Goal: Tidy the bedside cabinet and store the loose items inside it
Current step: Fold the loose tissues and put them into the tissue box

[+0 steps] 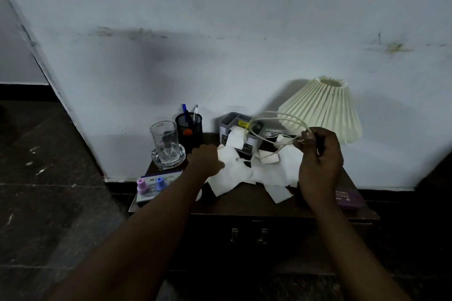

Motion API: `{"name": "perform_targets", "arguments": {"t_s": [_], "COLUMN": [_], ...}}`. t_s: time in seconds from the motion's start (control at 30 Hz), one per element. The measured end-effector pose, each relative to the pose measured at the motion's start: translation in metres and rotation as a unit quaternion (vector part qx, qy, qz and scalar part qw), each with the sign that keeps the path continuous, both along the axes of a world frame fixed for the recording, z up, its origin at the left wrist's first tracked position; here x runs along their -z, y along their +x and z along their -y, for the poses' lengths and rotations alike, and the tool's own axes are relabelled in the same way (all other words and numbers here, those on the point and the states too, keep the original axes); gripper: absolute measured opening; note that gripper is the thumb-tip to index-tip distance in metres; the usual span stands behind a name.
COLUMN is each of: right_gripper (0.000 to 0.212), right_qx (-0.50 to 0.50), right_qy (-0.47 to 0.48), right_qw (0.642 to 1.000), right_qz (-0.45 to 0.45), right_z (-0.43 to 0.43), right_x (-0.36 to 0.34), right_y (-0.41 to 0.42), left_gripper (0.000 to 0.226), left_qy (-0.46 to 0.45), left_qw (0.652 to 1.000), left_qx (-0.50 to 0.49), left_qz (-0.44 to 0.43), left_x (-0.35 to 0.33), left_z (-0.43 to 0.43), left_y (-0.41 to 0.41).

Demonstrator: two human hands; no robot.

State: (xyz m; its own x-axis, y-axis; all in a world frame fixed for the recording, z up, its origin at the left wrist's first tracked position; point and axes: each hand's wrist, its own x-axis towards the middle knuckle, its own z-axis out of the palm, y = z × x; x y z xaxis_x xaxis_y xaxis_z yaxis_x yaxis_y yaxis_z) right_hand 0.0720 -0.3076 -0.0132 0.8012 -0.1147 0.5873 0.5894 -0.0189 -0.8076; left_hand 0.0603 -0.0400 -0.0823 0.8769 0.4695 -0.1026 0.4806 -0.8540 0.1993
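Observation:
A dark wooden bedside cabinet [244,203] stands against the wall, strewn with white tissues [232,173]. My right hand [318,154] is raised above the top and pinches a looped white cable [274,120]; its white plugs [267,157] dangle over the tissues. My left hand [204,160] rests on the left part of the tissue pile, fingers curled into the paper. The cabinet's two doors with metal handles [248,236] are shut.
A glass [164,140] stands in a glass ashtray at back left, a black mesh pen cup [189,131] beside it. A grey organiser [238,129] sits mid-back, a pleated lamp [322,107] at right. A box with two small bottles [154,184] lies front left, a purple case [347,199] front right.

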Motion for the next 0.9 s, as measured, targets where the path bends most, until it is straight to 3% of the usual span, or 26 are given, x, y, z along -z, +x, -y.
{"name": "perform_targets", "arguments": {"t_s": [0.1, 0.2, 0.3, 0.37, 0.43, 0.57, 0.7, 0.8, 0.9], "right_gripper": [0.009, 0.009, 0.014, 0.014, 0.012, 0.009, 0.013, 0.009, 0.013], "right_qx": [-0.042, -0.060, -0.100, -0.124, -0.142, -0.156, -0.206, -0.219, -0.254], "right_qy": [0.068, 0.076, 0.089, 0.096, 0.091, 0.078, 0.009, -0.140, -0.277], "right_qw": [0.997, 0.995, 0.991, 0.988, 0.986, 0.985, 0.978, 0.966, 0.925], "right_qz": [-0.013, -0.009, 0.002, 0.001, 0.000, 0.002, -0.020, 0.005, 0.053], "right_z": [-0.001, -0.002, -0.004, -0.010, -0.020, -0.050, -0.080, -0.090, -0.086], "right_x": [-0.007, -0.013, -0.015, -0.016, -0.017, -0.018, 0.011, 0.046, 0.069], "right_y": [-0.003, -0.007, -0.013, -0.015, -0.019, -0.032, -0.037, -0.036, -0.033], "left_gripper": [0.072, 0.044, 0.013, 0.010, 0.018, 0.023, 0.010, 0.007, 0.017], "left_qy": [-0.042, -0.135, -0.306, -0.400, -0.411, -0.342, -0.321, -0.392, -0.487], "left_qw": [0.999, 0.984, 0.925, 0.872, 0.840, 0.791, 0.740, 0.703, 0.670], "left_qx": [-0.027, -0.068, -0.115, -0.133, -0.137, -0.178, -0.177, -0.151, -0.144], "left_qz": [0.010, 0.097, 0.195, 0.250, 0.327, 0.476, 0.564, 0.574, 0.541], "left_x": [0.002, -0.008, -0.040, -0.074, -0.106, -0.153, -0.183, -0.186, -0.168], "left_z": [-0.004, -0.007, -0.011, -0.014, -0.023, -0.047, -0.055, -0.048, -0.033], "left_y": [0.008, 0.010, -0.001, -0.015, -0.030, -0.061, -0.090, -0.105, -0.112]}}
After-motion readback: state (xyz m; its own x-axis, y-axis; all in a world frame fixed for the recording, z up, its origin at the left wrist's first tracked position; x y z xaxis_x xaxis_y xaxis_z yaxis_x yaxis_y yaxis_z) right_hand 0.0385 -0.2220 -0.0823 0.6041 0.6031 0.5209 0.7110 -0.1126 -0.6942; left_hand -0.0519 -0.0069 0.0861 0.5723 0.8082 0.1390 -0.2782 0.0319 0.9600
